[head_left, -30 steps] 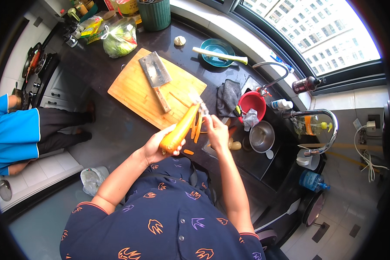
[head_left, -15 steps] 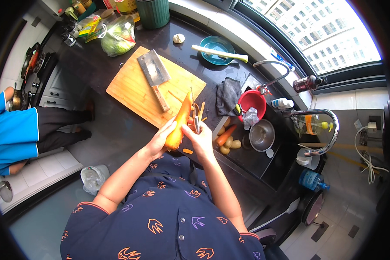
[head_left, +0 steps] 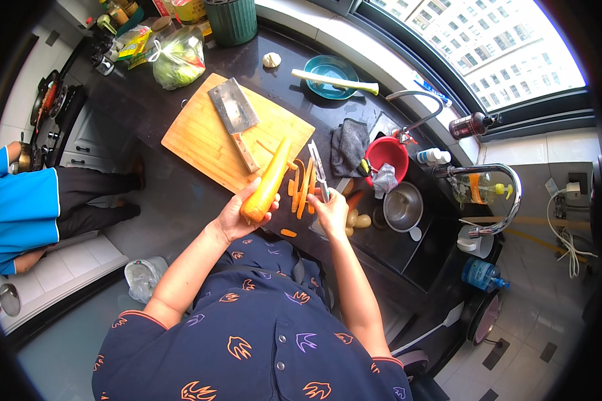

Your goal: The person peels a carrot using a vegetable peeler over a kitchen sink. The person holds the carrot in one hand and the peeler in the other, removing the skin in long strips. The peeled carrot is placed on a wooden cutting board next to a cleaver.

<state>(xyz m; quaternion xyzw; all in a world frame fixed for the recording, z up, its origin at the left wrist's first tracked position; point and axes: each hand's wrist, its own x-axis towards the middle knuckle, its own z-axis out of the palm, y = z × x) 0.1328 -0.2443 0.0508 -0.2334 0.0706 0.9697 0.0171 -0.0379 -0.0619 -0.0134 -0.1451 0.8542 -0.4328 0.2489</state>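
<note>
My left hand (head_left: 237, 215) is wrapped round the thick end of a peeled orange carrot (head_left: 269, 186), its thin end pointing away over the cutting board's near right edge. My right hand (head_left: 332, 212) grips a metal peeler (head_left: 318, 168) by its handle, apart from the carrot. Between the two, several carrot peels (head_left: 304, 185) lie on the dark counter, and one short piece of peel (head_left: 288, 232) rests at the counter's near edge. A cleaver (head_left: 234, 115) with a wooden handle lies flat on the wooden cutting board (head_left: 194, 137).
Right of my hands the sink area holds potatoes (head_left: 363, 221), a red basin (head_left: 396, 150) and a steel bowl (head_left: 404, 206). A grey cloth (head_left: 349, 147) lies beside it. Beyond are garlic (head_left: 271, 60) and a teal plate (head_left: 328, 95). Another person (head_left: 33, 207) stands at the left stove.
My right hand and the peeler have moved right, away from the carrot, uncovering the peels on the counter. My left hand has shifted slightly left with the carrot.
</note>
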